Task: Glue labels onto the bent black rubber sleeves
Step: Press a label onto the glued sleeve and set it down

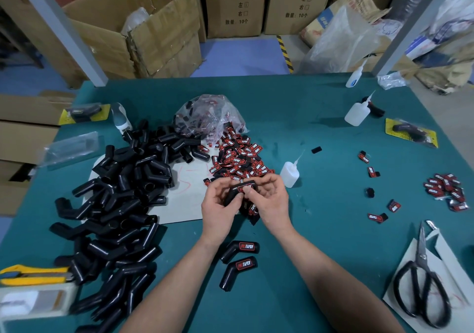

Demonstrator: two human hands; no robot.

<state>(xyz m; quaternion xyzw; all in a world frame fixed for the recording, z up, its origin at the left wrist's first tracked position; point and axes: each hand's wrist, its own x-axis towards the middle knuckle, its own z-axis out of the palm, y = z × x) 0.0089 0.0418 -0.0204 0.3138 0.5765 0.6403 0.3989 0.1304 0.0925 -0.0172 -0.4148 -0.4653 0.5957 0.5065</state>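
Head view: left hand (217, 201) grips a bent sleeve (237, 191); right hand (269, 199) fingers (247, 191) press its label (243, 187). Best to press evenly until the glue holds.

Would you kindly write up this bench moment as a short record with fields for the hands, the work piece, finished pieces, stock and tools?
left hand: grips the bent sleeve
right hand: pinches the sleeve's other end, thumb on its label
finished: two labelled sleeves on the table, nearer the person
stock: unlabelled sleeves heaped at left; loose labels behind the hands
glue bottle: right of the loose labels
scissors: near right edge
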